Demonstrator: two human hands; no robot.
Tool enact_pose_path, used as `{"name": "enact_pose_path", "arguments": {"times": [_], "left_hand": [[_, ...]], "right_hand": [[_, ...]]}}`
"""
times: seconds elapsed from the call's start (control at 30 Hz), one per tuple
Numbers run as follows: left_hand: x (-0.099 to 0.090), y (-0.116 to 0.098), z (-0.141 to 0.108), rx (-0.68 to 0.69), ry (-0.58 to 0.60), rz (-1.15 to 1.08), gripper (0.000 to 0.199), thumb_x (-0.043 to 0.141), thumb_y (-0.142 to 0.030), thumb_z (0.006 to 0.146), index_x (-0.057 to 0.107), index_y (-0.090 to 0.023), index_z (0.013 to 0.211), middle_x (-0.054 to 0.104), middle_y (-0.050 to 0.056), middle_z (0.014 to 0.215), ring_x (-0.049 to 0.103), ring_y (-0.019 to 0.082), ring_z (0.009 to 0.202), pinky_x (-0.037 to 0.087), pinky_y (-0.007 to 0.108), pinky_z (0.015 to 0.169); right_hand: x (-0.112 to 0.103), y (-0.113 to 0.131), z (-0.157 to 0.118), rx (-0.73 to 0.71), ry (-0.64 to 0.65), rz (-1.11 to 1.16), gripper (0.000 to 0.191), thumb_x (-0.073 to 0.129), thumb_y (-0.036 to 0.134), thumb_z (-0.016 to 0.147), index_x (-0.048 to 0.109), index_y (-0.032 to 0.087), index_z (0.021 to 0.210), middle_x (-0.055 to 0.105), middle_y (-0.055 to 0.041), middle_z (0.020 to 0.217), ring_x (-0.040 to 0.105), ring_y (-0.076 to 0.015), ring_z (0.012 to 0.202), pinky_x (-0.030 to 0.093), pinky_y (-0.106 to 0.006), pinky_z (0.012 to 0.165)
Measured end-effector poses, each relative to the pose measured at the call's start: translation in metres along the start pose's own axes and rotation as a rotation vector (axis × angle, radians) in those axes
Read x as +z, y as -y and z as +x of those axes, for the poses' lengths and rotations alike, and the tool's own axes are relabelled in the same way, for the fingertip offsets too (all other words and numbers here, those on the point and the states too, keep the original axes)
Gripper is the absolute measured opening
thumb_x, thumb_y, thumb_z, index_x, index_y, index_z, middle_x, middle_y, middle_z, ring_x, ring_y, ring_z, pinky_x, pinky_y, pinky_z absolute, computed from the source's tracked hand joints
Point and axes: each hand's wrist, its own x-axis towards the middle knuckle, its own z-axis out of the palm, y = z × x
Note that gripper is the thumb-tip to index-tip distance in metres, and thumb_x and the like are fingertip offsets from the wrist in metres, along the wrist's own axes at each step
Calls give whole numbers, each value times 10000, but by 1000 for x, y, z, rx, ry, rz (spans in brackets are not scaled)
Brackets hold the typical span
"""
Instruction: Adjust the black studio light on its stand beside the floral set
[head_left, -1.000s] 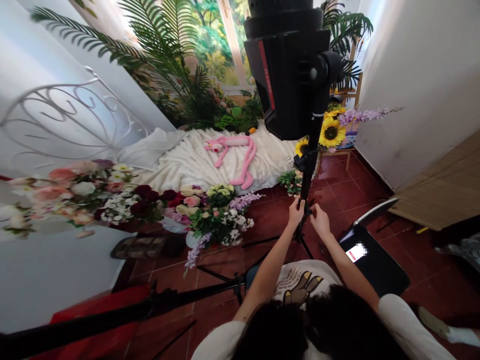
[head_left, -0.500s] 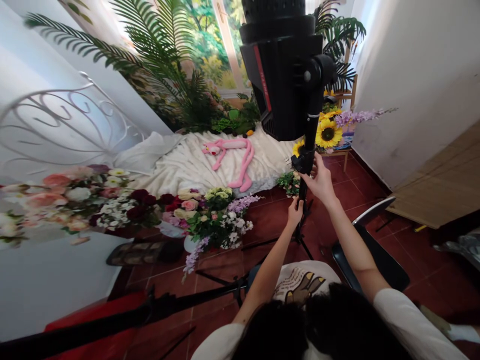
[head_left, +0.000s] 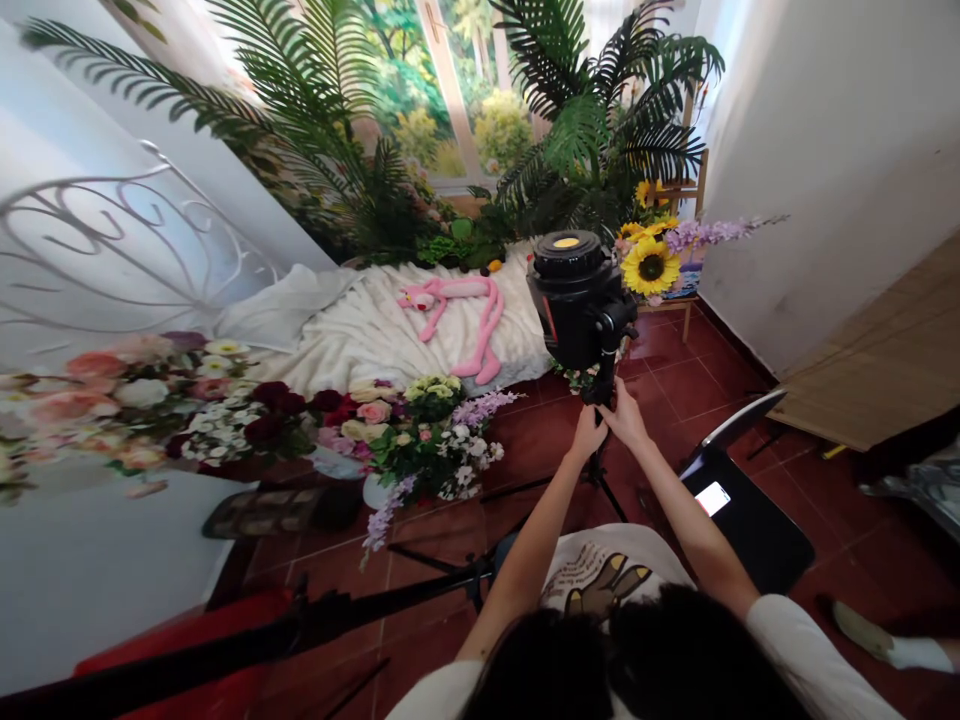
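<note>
A black studio light (head_left: pixel 574 310) with a red stripe is mounted upright on a black light stand (head_left: pixel 598 470) in front of me. My left hand (head_left: pixel 590 434) is closed round the stand's pole, below the lamp. Right beside it, slightly higher, my right hand (head_left: pixel 625 412) grips the stand at its dark collar (head_left: pixel 600 390). Both hands nearly touch. Parts of the collar and pole are hidden behind my fingers.
A pink plush toy (head_left: pixel 469 300) lies on a cream blanket (head_left: pixel 352 330). Flower bunches (head_left: pixel 420 430) stand at left, sunflowers (head_left: pixel 651 265) behind the light. A black chair (head_left: pixel 750 520) bears a phone (head_left: pixel 712 498). Another stand's pole (head_left: pixel 360 605) crosses lower left. A person's foot (head_left: pixel 862 632) shows at right.
The studio light has dropped a long way down on its stand. My right hand has come down with the collar to beside my left. The phone on the chair has come into view.
</note>
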Motion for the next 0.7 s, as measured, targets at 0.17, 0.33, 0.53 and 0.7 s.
{"name": "enact_pose_path", "arguments": {"times": [0.17,0.33,0.53,0.7], "left_hand": [[2,-1,-3,-71,-66,-54,245,531,-337,845,594,-174,1017,633,90,1056,566,217,1064,411,377,995],[4,-4,-3,-176,-123,-152,199,465,-343,867,565,-171,862,588,35,867,546,168,863,434,311,873],[4,-9,-1,-228,-155,-218,236,411,-372,890,507,-185,783,536,7,773,507,140,761,434,274,795],[5,-11,0,-231,-152,-180,308,390,-441,905,543,-183,837,599,27,829,563,155,845,455,296,851]], "right_hand": [[-23,-1,-17,-41,-12,53,398,576,297,849,487,202,1226,654,-96,1163,637,-198,1068,485,-360,962],[-30,-14,-56,88,-24,-134,354,602,396,828,532,205,1118,669,-81,1071,660,-204,952,517,-358,865],[-14,-15,-71,200,-37,-312,244,588,417,820,562,221,964,689,-39,948,664,-207,844,504,-308,714],[-6,-17,-68,281,-122,-340,285,597,476,811,559,219,927,690,-38,887,656,-212,752,464,-287,633]]}}
